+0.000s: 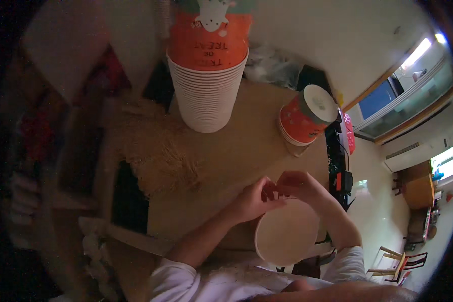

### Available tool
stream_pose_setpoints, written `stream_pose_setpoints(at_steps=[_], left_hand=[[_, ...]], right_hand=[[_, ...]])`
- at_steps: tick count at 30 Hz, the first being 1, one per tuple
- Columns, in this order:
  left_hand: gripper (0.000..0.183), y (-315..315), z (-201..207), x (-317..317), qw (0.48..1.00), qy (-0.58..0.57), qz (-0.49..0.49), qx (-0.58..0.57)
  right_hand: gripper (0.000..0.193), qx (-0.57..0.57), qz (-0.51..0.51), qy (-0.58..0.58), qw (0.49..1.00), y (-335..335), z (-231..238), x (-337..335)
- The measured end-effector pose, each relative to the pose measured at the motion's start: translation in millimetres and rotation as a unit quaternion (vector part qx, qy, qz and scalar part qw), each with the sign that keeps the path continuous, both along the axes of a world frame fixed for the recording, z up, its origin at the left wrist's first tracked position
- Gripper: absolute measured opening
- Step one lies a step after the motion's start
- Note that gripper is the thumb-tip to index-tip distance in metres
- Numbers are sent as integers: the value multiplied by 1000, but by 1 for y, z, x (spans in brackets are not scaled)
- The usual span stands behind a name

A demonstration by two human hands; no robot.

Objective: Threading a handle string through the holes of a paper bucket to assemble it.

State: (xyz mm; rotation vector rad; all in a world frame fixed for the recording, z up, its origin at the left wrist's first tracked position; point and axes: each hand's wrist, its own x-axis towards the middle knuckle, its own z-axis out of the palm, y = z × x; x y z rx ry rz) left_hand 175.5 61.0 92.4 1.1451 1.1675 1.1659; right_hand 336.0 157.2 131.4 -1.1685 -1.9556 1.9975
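My two hands meet at the far rim of a pale paper bucket [287, 234], whose round white shape faces up close to my body. My left hand [260, 199] reaches in from the left with thumb and fingers pinched near that rim. From the right my right hand [298, 185] curls over, its fingertips against those of the left. What sits between the fingertips is hidden. Left of my hands lies a bundle of brown twine [168, 168], its strands loose on the table.
A tall stack of nested orange-and-green paper buckets [209, 93] stands upside down on the brown table [236, 156]. A shorter upturned bucket stack [307, 113] stands near the right edge. Behind lies clear plastic wrapping [273, 65]. A wooden chair [395, 261] stands farther right.
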Motion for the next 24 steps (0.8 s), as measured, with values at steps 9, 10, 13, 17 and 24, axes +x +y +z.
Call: stream_pose_setpoints(at_steps=[9,10,13,17,24], left_hand=[[21,-6,-4,-23,984,-111,-121,-66],[19,-6,-5,-24,971,-178,-133,-93],[16,-7,-13,-24,958,-227,-118,-129],[15,-4,-6,-29,914,-295,-157,-231],[16,-5,-4,-25,916,-287,-169,-222]], right_hand=[[7,-61,-9,11,998,-22,9,-6],[7,-90,-12,21,996,-24,8,-5],[9,-113,-5,33,993,-25,4,-1],[9,-109,-22,51,992,-31,3,1],[6,-79,-63,37,994,-38,8,-5]])
